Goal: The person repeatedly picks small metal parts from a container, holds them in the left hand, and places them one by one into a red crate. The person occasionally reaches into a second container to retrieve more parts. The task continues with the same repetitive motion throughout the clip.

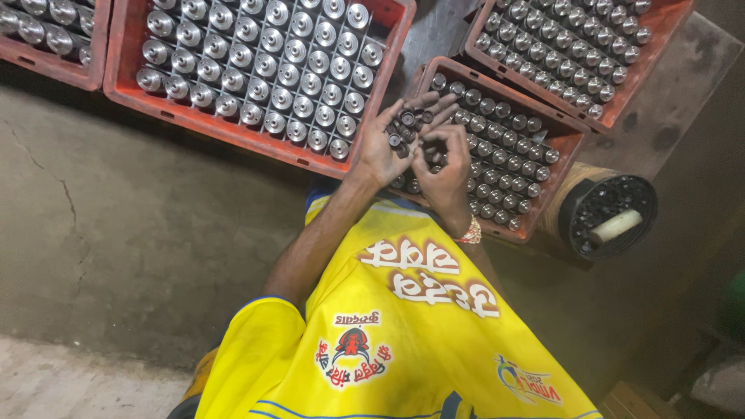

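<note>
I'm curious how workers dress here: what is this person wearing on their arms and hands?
Both hands are bare, no gloves. The right hand has a beaded bracelet in gold and pink at the wrist. The left hand and its forearm wear nothing. A yellow jersey with short, blue-trimmed sleeves covers the upper arms.

Hands (415,151) meet over the near crate (535,221), left hand (388,147) cupping small caps (405,128). Big crate of metal cylinders (256,70) at 10 o'clock. Another crate (578,46) at 1 o'clock. Round tub (609,213) at 3 o'clock, a stick (617,226) in it.
</note>
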The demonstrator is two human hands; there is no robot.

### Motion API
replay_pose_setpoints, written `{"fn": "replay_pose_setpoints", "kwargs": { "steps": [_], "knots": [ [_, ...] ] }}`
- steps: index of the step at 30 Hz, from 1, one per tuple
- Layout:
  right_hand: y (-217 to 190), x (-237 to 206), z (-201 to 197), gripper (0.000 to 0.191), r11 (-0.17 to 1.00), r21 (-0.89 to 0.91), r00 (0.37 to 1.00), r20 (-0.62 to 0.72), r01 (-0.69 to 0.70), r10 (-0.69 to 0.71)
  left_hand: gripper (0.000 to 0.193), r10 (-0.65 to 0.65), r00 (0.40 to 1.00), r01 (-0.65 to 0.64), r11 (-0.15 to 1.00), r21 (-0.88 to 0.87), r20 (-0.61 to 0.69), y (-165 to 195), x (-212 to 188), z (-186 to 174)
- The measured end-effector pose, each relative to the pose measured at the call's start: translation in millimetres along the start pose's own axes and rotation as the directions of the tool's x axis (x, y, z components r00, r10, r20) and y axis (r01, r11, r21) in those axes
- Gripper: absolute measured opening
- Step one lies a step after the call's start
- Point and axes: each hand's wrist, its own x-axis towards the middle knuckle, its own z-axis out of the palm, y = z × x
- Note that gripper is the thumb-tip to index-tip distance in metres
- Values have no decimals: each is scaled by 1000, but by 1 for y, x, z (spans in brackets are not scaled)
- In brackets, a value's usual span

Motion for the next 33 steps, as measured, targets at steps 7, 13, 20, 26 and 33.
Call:
{"fn": "replay_pose_setpoints", "kwargs": {
  "steps": [7, 13, 20, 26, 33],
  "knots": [
    [30, -4, -2, 26, 869, 476, 990, 31, -134, 136, 51, 22, 999, -25, 997, -79, -32, 5, -2, 9],
    [61, 5, -13, 22, 950, 247, 973, -78, -192, 217, 51, 57, 998, -58, 996, -67, -23, 10, 0, 6],
    [124, 43, 0, 19, 943, -322, 991, -127, -90, 51, 51, 38, 999, -38, 998, -46, -13, 9, 2, 0],
    [124, 42, 7, 24, 848, -526, 996, -25, 59, -85, 52, 46, 999, -47, 998, -28, -29, 7, 3, -5],
    [97, 9, 17, 50, 644, -732, 966, 75, 222, -248, 51, 48, 998, -48, 999, -3, -41, 8, 5, 8]
  ]
}}
